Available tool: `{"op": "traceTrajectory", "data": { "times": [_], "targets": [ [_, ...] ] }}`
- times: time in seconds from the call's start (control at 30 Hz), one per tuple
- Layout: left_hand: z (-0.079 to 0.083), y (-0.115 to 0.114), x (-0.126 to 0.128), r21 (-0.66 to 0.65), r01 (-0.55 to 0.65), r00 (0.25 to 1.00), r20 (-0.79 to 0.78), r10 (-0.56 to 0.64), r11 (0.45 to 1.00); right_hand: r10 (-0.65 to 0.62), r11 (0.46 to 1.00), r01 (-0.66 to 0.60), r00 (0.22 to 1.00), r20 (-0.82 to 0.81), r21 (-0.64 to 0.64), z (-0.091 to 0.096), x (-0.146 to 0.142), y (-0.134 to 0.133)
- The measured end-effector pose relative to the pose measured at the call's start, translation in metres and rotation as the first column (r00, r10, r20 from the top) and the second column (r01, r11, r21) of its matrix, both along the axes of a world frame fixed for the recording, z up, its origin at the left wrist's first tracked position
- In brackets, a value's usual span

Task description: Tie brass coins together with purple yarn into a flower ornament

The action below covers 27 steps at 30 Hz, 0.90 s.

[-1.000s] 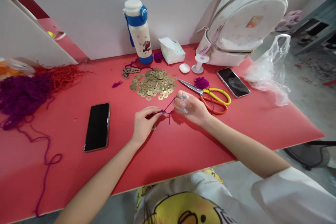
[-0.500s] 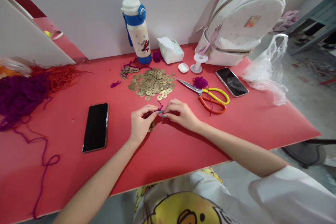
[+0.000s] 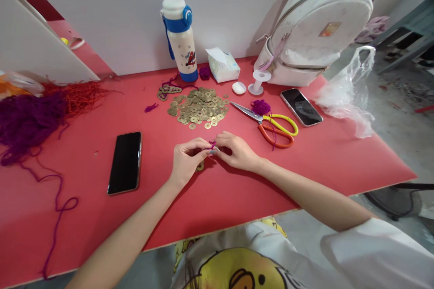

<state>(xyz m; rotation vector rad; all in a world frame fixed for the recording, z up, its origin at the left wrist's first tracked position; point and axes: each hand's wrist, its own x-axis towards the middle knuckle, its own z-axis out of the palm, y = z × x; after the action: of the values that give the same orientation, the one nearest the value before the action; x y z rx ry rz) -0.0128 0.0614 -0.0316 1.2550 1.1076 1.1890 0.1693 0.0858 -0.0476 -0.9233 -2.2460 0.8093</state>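
Note:
Purple yarn (image 3: 213, 144) is pinched between the fingertips of my left hand (image 3: 187, 159) and my right hand (image 3: 236, 150), which meet just above the table. Both hands are closed, and the fingers cover most of the yarn. Under my left hand a few brass coins with holes (image 3: 200, 166) show in part. Beyond the hands lies a heap of similar brass coins (image 3: 203, 107). Behind it, coins strung on purple yarn (image 3: 168, 91) lie near the bottle. Scissors (image 3: 251, 112) with yellow and orange handles rest to the right, beside a small purple yarn ball (image 3: 261, 107).
On the red table (image 3: 176, 230) are a black phone (image 3: 125, 162), a second phone (image 3: 301, 107), a bottle (image 3: 183, 49), a tissue pack (image 3: 225, 70), a white spool (image 3: 258, 82), a backpack (image 3: 318, 31) and a plastic bag (image 3: 352, 99). Purple yarn (image 3: 30, 119) is piled left.
My fingertips have drawn closer together around the yarn, and the yarn end that stuck up between them is now mostly hidden. The whole view has shifted slightly.

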Motion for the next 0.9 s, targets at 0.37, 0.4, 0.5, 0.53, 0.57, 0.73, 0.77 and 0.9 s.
{"op": "traceTrajectory", "data": {
  "times": [0.37, 0.4, 0.5, 0.53, 0.57, 0.73, 0.77, 0.9],
  "targets": [
    [0.0, -0.001, 0.0, -0.008, -0.015, 0.999, -0.042, 0.015, 1.0, -0.107, 0.993, 0.107, 0.994, -0.001, -0.048, 0.0, 0.0, 0.0],
    [-0.002, -0.001, 0.001, -0.034, -0.036, 0.998, -0.048, 0.034, 0.999, -0.128, 0.99, 0.127, 0.992, -0.018, -0.061, 0.0, 0.0, 0.0],
    [-0.007, 0.0, 0.001, -0.131, -0.073, 0.996, -0.064, 0.065, 0.989, -0.152, 0.986, 0.146, 0.986, -0.074, -0.082, 0.001, 0.0, 0.0],
    [-0.008, 0.001, 0.002, -0.152, -0.079, 0.995, -0.069, 0.069, 0.985, -0.148, 0.987, 0.14, 0.984, -0.097, -0.082, 0.002, 0.0, 0.0],
    [-0.008, 0.001, 0.002, -0.164, -0.08, 0.995, -0.073, 0.069, 0.983, -0.145, 0.988, 0.136, 0.982, -0.121, -0.079, 0.002, 0.0, 0.0],
    [-0.005, 0.003, 0.002, -0.168, -0.072, 0.996, -0.067, 0.061, 0.983, -0.149, 0.989, 0.142, 0.97, -0.192, -0.048, 0.002, 0.002, 0.001],
    [-0.004, 0.003, 0.002, -0.172, -0.069, 0.996, -0.063, 0.059, 0.983, -0.148, 0.989, 0.142, 0.969, -0.196, -0.043, 0.002, 0.002, 0.001],
    [-0.002, 0.002, 0.002, -0.182, -0.068, 0.996, -0.076, 0.055, 0.981, -0.131, 0.991, 0.12, 0.965, -0.229, -0.062, 0.002, 0.002, 0.003]
  ]
}}
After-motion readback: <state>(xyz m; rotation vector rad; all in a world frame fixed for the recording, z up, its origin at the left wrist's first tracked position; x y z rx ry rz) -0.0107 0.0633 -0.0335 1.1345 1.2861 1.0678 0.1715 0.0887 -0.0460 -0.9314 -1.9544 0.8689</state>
